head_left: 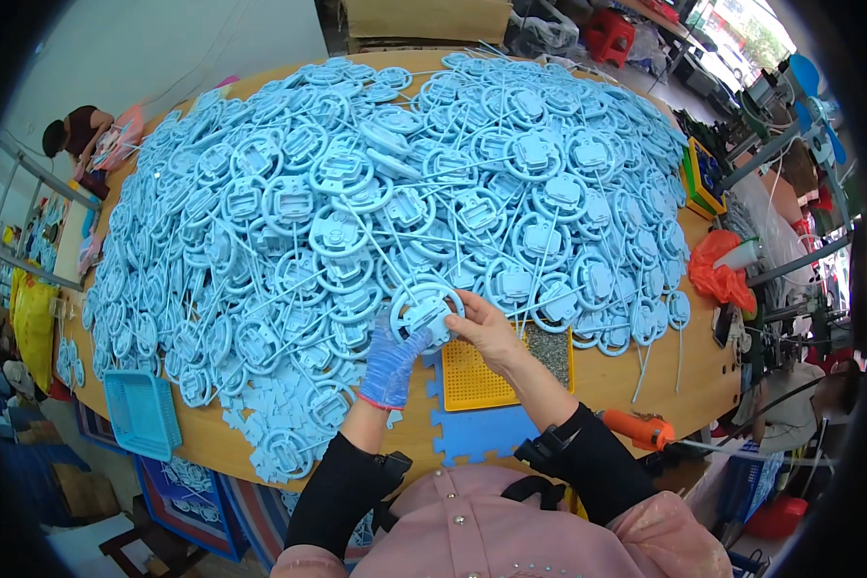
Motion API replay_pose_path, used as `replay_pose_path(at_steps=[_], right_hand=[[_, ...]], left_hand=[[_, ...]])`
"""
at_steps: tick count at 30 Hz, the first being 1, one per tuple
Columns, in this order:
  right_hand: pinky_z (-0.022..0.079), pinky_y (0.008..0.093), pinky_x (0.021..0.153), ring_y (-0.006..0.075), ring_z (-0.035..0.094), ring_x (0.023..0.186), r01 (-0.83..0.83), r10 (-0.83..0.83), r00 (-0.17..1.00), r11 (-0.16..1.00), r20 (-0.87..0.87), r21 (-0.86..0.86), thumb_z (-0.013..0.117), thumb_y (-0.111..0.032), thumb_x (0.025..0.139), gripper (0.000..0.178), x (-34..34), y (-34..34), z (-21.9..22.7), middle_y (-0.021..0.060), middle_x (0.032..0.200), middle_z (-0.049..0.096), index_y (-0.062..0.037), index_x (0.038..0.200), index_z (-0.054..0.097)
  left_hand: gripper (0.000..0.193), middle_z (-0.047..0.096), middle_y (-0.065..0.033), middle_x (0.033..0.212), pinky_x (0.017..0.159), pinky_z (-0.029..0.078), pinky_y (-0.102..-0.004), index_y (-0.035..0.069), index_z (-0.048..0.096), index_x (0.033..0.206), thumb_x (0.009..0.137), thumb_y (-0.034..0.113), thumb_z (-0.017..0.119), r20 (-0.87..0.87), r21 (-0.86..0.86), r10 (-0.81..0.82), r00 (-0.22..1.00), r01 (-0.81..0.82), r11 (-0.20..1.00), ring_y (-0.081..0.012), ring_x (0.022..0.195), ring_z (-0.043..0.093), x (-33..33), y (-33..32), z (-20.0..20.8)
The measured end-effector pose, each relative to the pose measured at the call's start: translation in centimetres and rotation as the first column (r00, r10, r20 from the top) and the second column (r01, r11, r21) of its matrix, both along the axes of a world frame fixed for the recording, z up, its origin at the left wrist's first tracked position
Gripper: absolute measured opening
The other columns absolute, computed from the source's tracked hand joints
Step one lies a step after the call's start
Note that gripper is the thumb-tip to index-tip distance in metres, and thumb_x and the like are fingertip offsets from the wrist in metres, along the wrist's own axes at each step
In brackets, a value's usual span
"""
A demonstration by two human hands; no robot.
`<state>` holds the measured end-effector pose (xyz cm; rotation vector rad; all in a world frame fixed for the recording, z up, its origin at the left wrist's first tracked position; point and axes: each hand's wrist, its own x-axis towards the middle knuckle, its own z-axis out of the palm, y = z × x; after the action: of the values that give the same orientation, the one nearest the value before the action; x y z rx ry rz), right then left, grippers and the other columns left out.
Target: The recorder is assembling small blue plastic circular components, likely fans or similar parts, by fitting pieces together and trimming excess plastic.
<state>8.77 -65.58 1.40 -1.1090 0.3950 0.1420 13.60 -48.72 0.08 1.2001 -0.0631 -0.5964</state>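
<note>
Head view shows the person holding 1 light-blue ring-shaped part [432, 306] above the front edge of a big heap [356, 207] of similar parts, on the wooden table [617, 387]. The left hand [390, 368], in a blue glove, grips the lower left side of this part; the bare right hand [488, 334] pinches its right side, with the thumb on the face and the other fingers around the rim. The fingers of each hand are therefore closed on the same piece, not wide. As for progress, the work on this 1 piece seems to be in the middle, because it is in the hands and not put down; which detail is finished on it, I cannot tell. The heap covers most of the table, so it may be that much is left, but finished and unfinished pieces cannot be separated by eye. Counting gives 2 hands, 1 part held, 1 yellow tray [472, 376] with grey contents [551, 354] too small to count, 1 blue foam mat [477, 438] partly under the tray, 1 blue basket [171, 429] at the left, 1 orange-handled tool [636, 430] near the right forearm, and 1 red bag [718, 273] at the far right. The heaped parts overlap too much for an exact count; surely they are more than 50.
</note>
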Motion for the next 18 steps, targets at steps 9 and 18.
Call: replay_pose_path(at_steps=[9, 18], right_hand=[[0.048, 0.0304, 0.086, 0.0148, 0.058, 0.099, 0.184, -0.185, 0.981, 0.983, -0.057, -0.024, 0.064, -0.015, 0.089, 0.045, 0.4, -2.4, -0.7, 0.0077, 0.111, 0.06, 0.0004, 0.127, 0.046], [0.051, 0.036, 0.088, 0.0191, 0.06, 0.102, 0.592, -0.645, 0.727, 0.762, 0.234, 0.261, 0.057, -0.009, 0.091, 0.036, 1.3, -10.8, 1.7, 0.0104, 0.112, 0.06, -0.0023, 0.124, 0.045]], left_hand=[[0.061, 0.055, -0.0111, 0.118, 0.083, 0.051, -0.0286, 0.001, 0.038, 0.13, 0.078, 0.004, 0.07, 0.133, 0.18, -0.088, 0.987, 0.063, 0.982, -0.0167, 0.101, 0.059, 1.9, -4.9, 2.3], [0.079, 0.048, -0.0202, 0.13, 0.1, 0.039, -0.0374, 0.005, 0.035, 0.138, 0.075, 0.031, 0.075, 0.614, 0.671, -0.557, 0.56, 0.001, 0.741, -0.0299, 0.12, 0.048, 9.4, -12.9, 2.7]])
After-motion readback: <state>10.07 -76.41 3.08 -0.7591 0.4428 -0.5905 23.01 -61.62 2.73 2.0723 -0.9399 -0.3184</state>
